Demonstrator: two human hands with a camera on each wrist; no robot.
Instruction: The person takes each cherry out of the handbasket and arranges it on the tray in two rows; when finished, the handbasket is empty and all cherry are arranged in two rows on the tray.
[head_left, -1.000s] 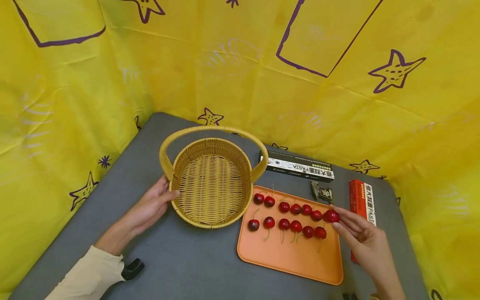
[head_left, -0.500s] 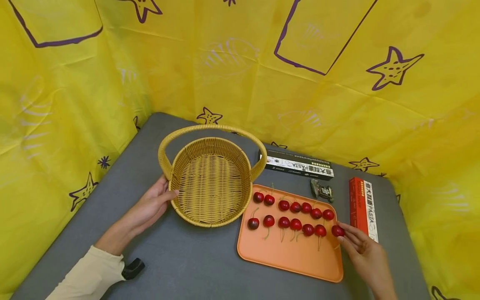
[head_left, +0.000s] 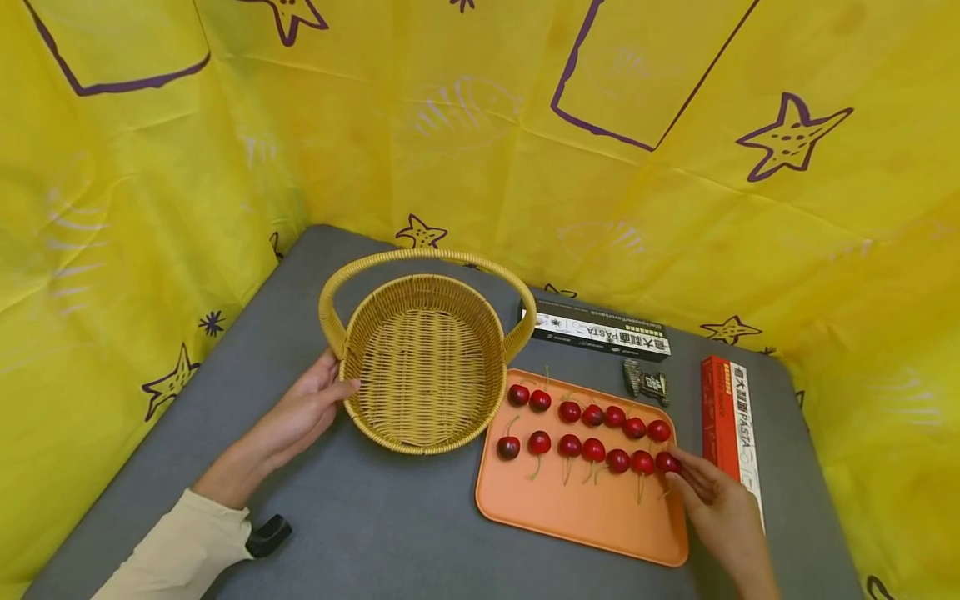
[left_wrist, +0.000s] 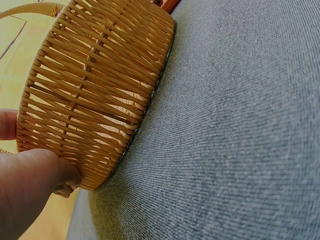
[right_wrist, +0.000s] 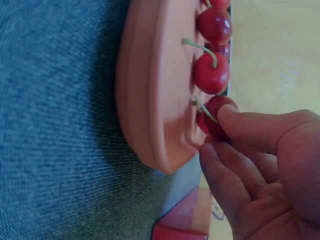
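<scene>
My left hand (head_left: 303,408) grips the left side of a round wicker basket (head_left: 423,375), its thumb over the rim and the other fingers outside. Nothing lies inside the basket, and its tall handle arches over the far side. At the right end of an orange tray (head_left: 570,517), my right hand (head_left: 720,504) pinches a dark red cherry (right_wrist: 217,117) between thumb and fingers. That cherry is at the end of the nearer of two rows; several other cherries (head_left: 592,450) with green stems lie on the tray. The right wrist view shows its stem pointing toward the tray's near side.
Behind the tray lies a black and white pasta box (head_left: 596,329). A small dark wrapped packet (head_left: 645,382) sits between that box and the tray. To the right, a red and white pasta box (head_left: 731,425) lies close to my right hand. Yellow patterned cloth (head_left: 480,150) surrounds the grey table (head_left: 375,525).
My right hand has left one cherry at the end of the far row. With another cherry it has come toward me, then slightly left to the near row. The left hand stays put.
</scene>
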